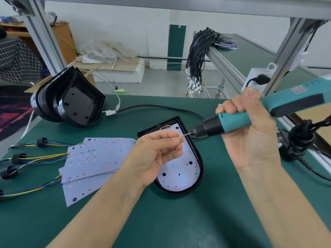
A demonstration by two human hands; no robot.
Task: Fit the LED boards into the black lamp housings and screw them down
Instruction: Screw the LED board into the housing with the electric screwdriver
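LED board [180, 169] in black housing [199, 159] on green mat [161, 221], left fingers [168, 138] pinching screw [179, 138], right hand [249, 129] gripping screwdriver [250, 117]

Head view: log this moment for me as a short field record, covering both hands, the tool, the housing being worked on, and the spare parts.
left hand: pinches a small screw at the driver's tip
right hand: grips the teal electric screwdriver
housing in work: on the green mat, LED board seated inside
spare LED boards: loose pile, left of it
empty housings: stack lying on its side, far left
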